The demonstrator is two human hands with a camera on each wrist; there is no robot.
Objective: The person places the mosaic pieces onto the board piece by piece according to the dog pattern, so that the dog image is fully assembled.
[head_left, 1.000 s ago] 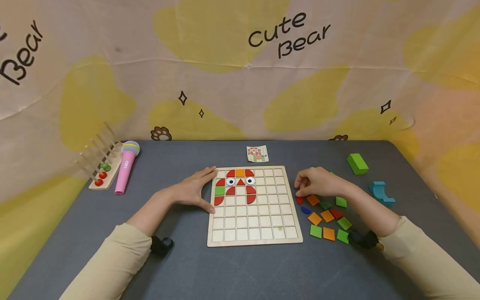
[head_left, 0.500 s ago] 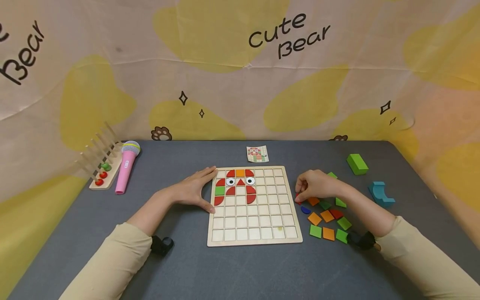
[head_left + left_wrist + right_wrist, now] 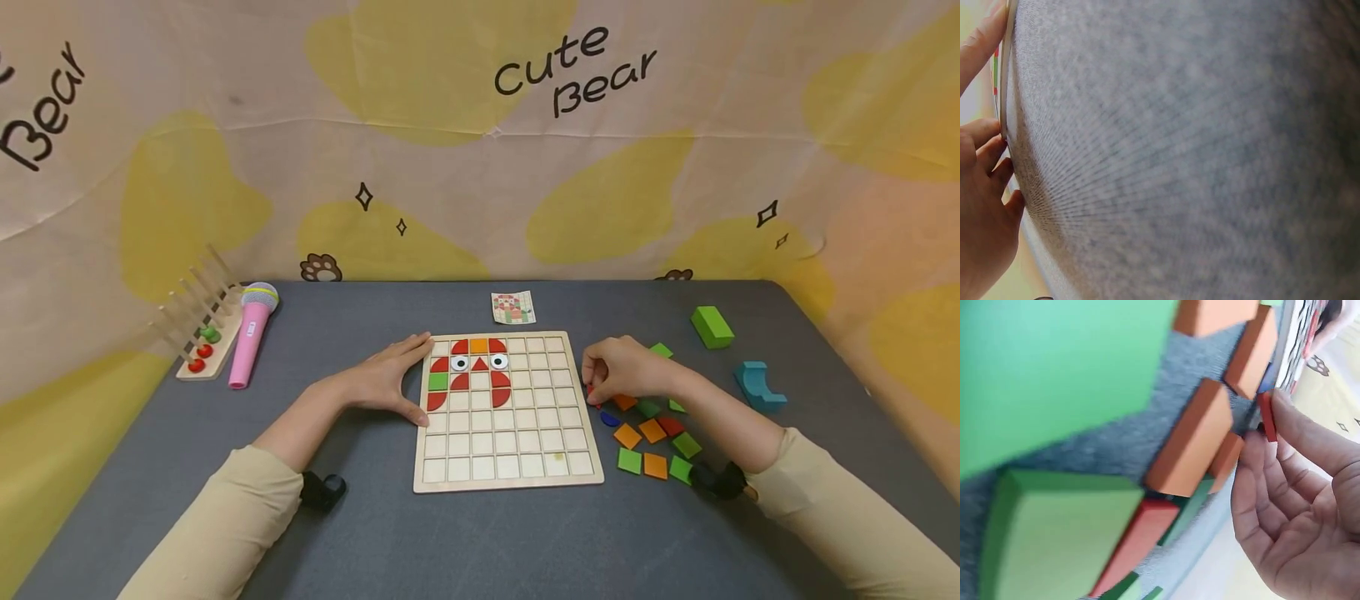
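Right grip (image 3: 611,372) around one red piece (image 3: 1266,416)

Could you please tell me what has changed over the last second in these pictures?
The right hand has slid slightly left towards the wooden board and now pinches a red piece from the loose pile. The left hand still rests against the board's left edge, and the pieces on the board are unchanged.
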